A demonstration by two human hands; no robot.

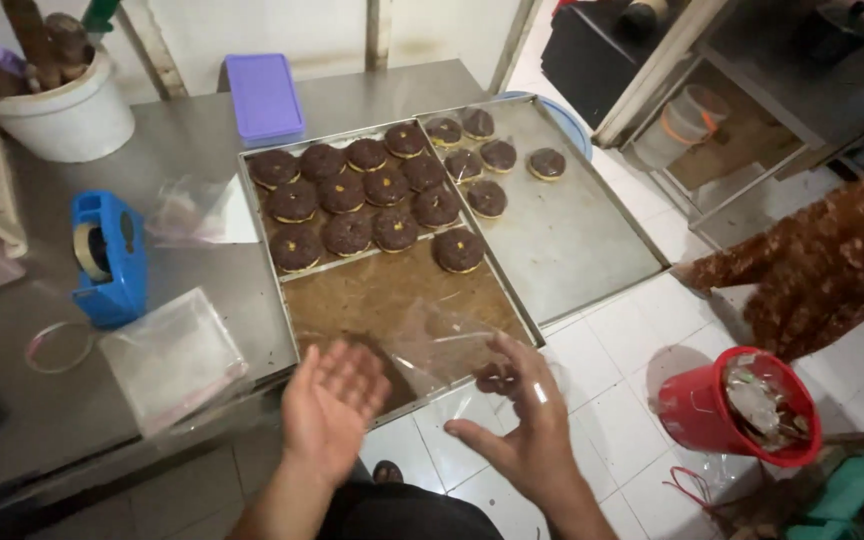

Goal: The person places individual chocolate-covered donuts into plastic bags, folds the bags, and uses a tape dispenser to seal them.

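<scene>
At the near edge of the steel table (202, 130), both hands work a clear plastic bag (442, 350) with a chocolate donut (497, 378) inside it, held just over the front corner of the left baking tray (392, 295). Left hand (330, 408) is open wide, palm up, fingers spread, touching the bag's left side. Right hand (522, 420) is curved around the bag's right side, fingers loosely bent against the donut; grip not firm, can't tell if it pinches the plastic. Left tray holds rows of chocolate donuts (352, 195) at its far half, near half bare and crumbed. Right tray (572, 240) has a few more donuts at the far end. Blue tape dispenser (109, 258), stack of clear bags (172, 355), purple box (264, 97) and white bucket (62, 115) sit on the table left. Red bin (737, 415) stands on the tiled floor right, beside another person's patterned sleeve (822, 265).
</scene>
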